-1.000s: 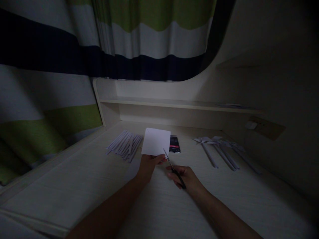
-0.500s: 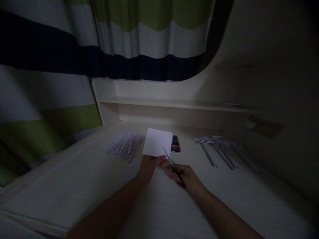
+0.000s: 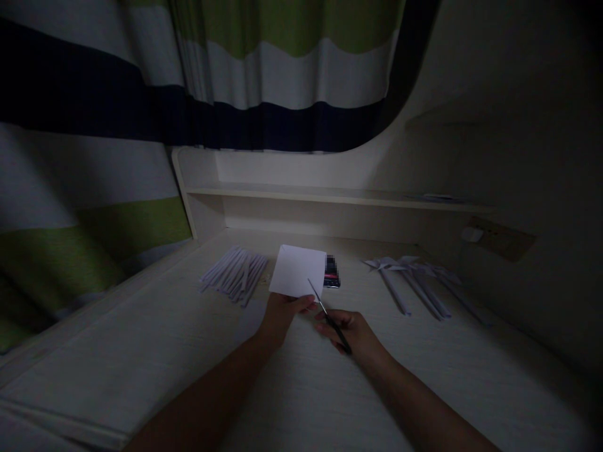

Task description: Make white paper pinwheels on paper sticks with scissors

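Scissors [image 3: 330, 319] in right hand [image 3: 355, 334] meet paper square [image 3: 298, 270] pinched by left hand [image 3: 281, 312].

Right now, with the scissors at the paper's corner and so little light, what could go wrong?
1. The scissors in the right hand point at the bottom corner of the paper, close to the left hand's fingertips. A snip could nick them.
2. The scene is dim, so the cut may wander off line.
3. The paper is held only at its bottom edge, in the air. It may bend or tear instead of cutting cleanly.
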The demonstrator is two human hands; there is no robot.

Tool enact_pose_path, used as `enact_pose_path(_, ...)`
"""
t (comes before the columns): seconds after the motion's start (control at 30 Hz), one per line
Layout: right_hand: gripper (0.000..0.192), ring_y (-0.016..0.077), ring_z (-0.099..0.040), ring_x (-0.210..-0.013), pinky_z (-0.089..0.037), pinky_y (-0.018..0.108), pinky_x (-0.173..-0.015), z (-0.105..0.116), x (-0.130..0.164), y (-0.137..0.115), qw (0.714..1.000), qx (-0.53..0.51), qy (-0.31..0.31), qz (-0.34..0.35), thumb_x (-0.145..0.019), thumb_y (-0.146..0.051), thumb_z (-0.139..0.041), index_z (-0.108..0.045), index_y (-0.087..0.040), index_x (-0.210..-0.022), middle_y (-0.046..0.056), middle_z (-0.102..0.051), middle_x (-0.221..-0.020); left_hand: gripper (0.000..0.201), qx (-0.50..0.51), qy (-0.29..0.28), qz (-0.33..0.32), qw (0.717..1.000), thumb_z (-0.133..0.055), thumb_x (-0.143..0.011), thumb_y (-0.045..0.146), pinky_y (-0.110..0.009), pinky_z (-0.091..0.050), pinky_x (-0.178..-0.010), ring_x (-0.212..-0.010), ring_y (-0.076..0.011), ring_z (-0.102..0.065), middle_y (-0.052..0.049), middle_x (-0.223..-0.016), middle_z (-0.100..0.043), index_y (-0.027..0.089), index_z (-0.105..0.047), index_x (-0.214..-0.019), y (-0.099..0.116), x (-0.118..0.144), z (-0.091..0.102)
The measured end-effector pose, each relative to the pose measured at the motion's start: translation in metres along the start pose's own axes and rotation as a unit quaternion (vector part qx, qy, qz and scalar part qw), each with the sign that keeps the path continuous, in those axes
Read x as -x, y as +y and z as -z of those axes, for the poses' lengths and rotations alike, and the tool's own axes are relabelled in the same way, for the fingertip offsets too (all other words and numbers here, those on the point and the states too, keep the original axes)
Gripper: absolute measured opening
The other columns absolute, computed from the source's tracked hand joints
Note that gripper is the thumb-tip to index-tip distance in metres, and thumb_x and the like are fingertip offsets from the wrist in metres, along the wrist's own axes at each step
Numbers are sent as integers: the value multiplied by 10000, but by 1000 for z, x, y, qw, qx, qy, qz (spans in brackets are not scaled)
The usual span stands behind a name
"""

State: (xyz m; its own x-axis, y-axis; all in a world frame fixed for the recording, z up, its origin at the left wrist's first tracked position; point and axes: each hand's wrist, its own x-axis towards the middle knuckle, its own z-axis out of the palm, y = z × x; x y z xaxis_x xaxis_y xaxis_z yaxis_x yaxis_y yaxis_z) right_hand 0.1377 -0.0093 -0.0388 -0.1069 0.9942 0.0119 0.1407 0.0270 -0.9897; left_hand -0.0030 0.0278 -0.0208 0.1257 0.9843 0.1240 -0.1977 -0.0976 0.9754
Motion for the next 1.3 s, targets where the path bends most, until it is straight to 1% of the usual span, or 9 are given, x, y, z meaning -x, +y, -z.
enact_pose_path(0.1,359,37,-297,-262,-214,173,-286,0,2,-3,1000,3,-3,-2,-559,-438,-658,-582,-136,-739,-96,-387,-332,192,3,3,0,1000,-676,-558,250,-228,-427,-496,-512,-142,-579,-42,-581,-638,106,-617,-671,2,1,0)
enact_pose_path(0.2,358,35,-288,-256,-214,172,-277,-1,3,-4,1000,2,-3,-7,-548,-439,-665,-583,-139,-725,-96,-382,-325,248,22,16,-8,1000,-666,-577,275,-240,-442,-507,-525,-149,-594,-52,-662,-651,111,-607,-754,2,1,0)
enact_pose_path(0.3,347,34,-295,-262,-232,165,-271,-2,3,-3,1000,-3,8,-10,-538,-434,-668,-583,-142,-708,-95,-389,-332,294,41,37,-28,998,-644,-607,310,-248,-454,-510,-542,-150,-596,-52,-711,-649,120,-593,-825,1,0,2)
enact_pose_path(0.4,338,35,-298,-264,-252,163,-270,-2,2,-2,1000,2,-1,-16,-534,-426,-669,-582,-145,-699,-94,-398,-330,298,45,57,-39,997,-647,-605,319,-233,-449,-485,-540,-137,-580,-40,-693,-637,124,-587,-823,-2,-2,2)
enact_pose_path(0.53,339,33,-288,-250,-237,164,-268,-1,3,-4,1000,9,-13,-19,-545,-435,-662,-575,-144,-695,-98,-393,-316,311,46,79,-43,995,-661,-586,315,-218,-448,-469,-586,-134,-574,-37,-741,-629,135,-583,-828,-3,-4,2)
enact_pose_path(0.7,337,30,-287,-258,-224,164,-273,-1,6,-7,1000,13,-18,-6,-557,-447,-655,-574,-144,-681,-92,-399,-333,277,30,80,-51,995,-654,-595,323,-216,-450,-465,-582,-130,-562,-26,-715,-617,140,-582,-790,-3,-3,3)
enact_pose_path(0.87,328,30,-279,-260,-227,164,-270,-2,6,-8,1000,13,-22,-9,-559,-450,-654,-562,-151,-656,-94,-386,-329,314,21,84,-54,995,-655,-588,341,-214,-452,-467,-587,-137,-567,-56,-743,-626,120,-586,-800,-3,-2,2)
enact_pose_path(1.07,346,33,-291,-255,-233,167,-269,-4,4,-4,1000,10,-19,-10,-557,-468,-650,-562,-150,-664,-92,-395,-333,320,28,80,-51,995,-656,-582,347,-219,-452,-467,-583,-135,-563,-49,-724,-629,117,-599,-798,-3,-2,3)
enact_pose_path(1.3,328,30,-287,-249,-224,166,-261,-4,3,-3,1000,9,-22,0,-572,-453,-644,-550,-149,-652,-94,-395,-333,317,74,53,-33,995,-649,-605,329,-212,-447,-482,-621,-140,-572,-61,-757,-628,123,-584,-837,-2,0,1)
